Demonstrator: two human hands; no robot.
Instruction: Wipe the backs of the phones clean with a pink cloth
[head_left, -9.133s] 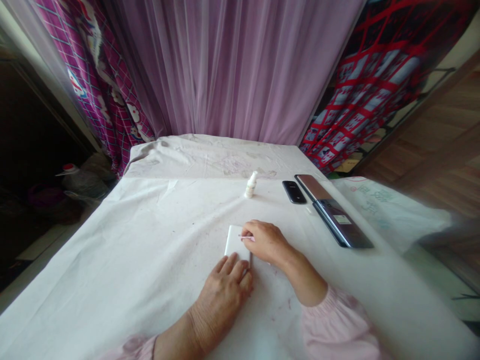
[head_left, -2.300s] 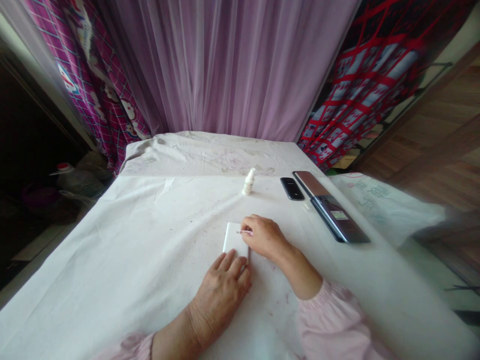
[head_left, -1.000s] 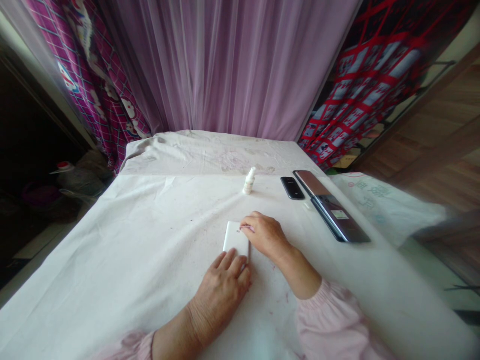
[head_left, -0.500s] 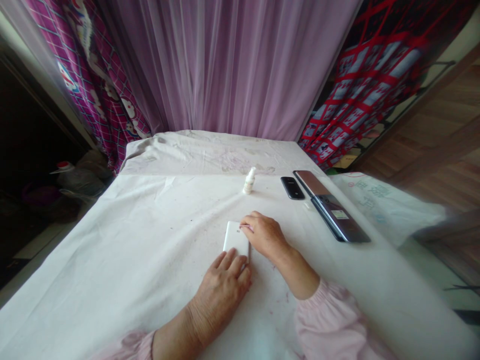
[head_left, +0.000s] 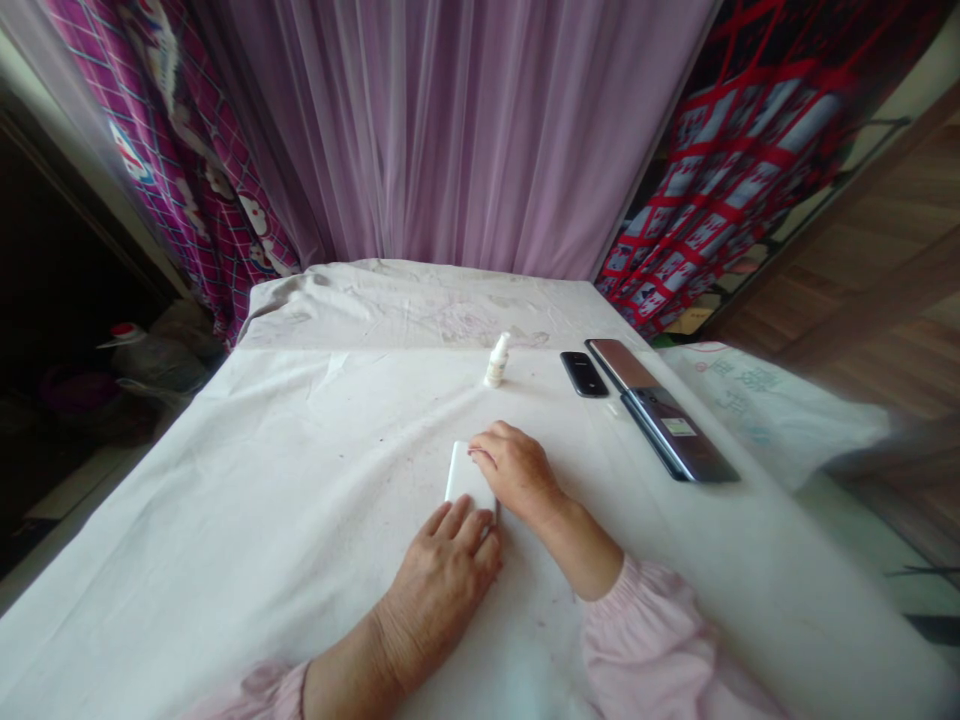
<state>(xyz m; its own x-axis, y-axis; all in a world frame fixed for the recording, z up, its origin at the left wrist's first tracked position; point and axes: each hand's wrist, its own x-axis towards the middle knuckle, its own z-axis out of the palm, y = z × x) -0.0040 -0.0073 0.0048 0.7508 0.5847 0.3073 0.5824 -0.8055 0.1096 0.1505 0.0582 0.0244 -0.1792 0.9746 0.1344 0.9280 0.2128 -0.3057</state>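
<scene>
A white flat device (head_left: 465, 475), like a phone lying face down, rests on the cloth-covered table (head_left: 262, 480). My left hand (head_left: 450, 570) lies flat on its near end, fingers stretched out, pressing it down. My right hand (head_left: 514, 470) is curled over its far right corner, fingers pinched round a thin pink stick whose tip is barely visible.
A small white dropper bottle (head_left: 496, 361) stands beyond the device. To the right lie a small dark phone (head_left: 584, 374), a brownish phone (head_left: 619, 363) and a dark phone (head_left: 679, 435). Curtains hang behind the table; the table's right edge drops to a wooden floor.
My right hand has slid slightly left and forward over the device's far corner, and the pink stick is now mostly hidden. My left hand has stayed put.
</scene>
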